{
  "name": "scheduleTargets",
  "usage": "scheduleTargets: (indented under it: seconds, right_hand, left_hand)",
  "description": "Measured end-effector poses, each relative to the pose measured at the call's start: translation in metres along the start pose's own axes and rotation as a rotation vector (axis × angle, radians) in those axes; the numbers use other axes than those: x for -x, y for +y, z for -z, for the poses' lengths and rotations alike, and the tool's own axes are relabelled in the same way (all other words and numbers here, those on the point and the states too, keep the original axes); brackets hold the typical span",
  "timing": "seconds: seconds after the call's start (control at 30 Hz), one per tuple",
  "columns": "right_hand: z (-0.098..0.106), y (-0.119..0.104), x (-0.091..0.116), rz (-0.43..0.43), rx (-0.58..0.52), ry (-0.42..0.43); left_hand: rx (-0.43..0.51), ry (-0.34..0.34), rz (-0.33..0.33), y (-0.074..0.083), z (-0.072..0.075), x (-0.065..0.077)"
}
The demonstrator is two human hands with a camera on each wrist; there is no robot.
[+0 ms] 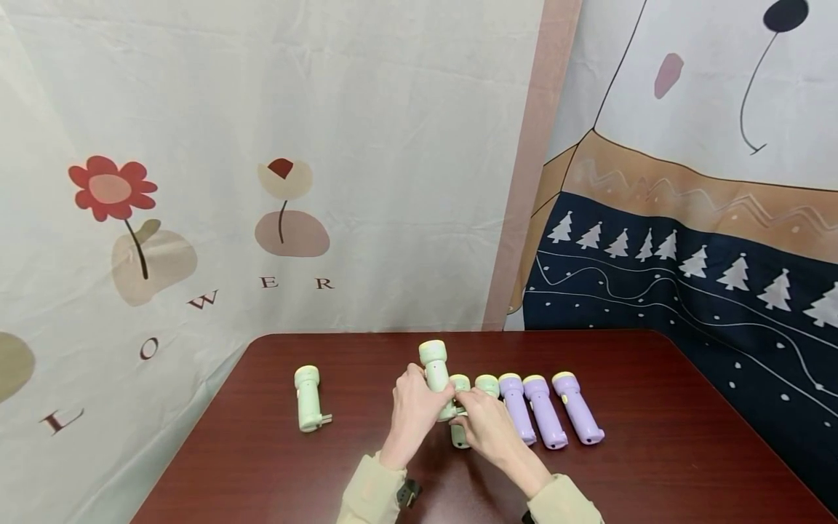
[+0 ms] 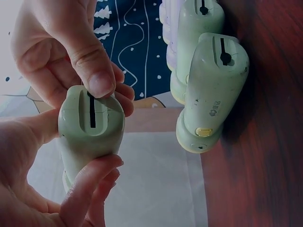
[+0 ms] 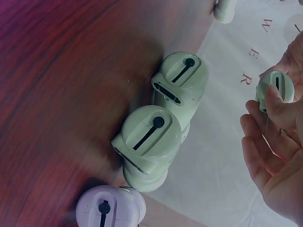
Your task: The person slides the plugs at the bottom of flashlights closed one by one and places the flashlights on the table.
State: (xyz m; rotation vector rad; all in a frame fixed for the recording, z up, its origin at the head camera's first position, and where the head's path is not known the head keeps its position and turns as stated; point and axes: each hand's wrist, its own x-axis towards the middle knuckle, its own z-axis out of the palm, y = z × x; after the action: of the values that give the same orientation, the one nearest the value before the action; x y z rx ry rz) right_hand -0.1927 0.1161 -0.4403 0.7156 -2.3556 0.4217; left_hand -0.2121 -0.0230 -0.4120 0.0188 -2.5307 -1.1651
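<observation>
My left hand [image 1: 414,404] grips a pale green flashlight [image 1: 435,367] round its body, the yellow-rimmed head pointing up and away. At its tail end, my right hand [image 1: 487,428] pinches with thumb and fingers. In the left wrist view the right thumb [image 2: 101,84] covers one end of the slot [image 2: 92,111] in the tail. Thin metal prongs [image 3: 267,124] stick out beside the right fingers in the right wrist view. Two more green flashlights [image 3: 150,135] stand close by, partly hidden behind my hands in the head view.
Three purple flashlights [image 1: 548,418] lie to the right on the dark red table [image 1: 661,473]. Alone at the left lies a green flashlight [image 1: 308,400] with its prongs [image 1: 326,419] folded out. Behind the table hang printed cloths [image 1: 406,182].
</observation>
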Motion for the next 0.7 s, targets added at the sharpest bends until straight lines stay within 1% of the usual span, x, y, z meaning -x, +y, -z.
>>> scheduleTargets:
  seconds: [0.7]
  right_hand:
    - [0.003,0.0008,-0.0009,-0.035,-0.045,-0.033]
  left_hand:
    - [-0.024,0.024,-0.019,0.0003,-0.0026,0.0018]
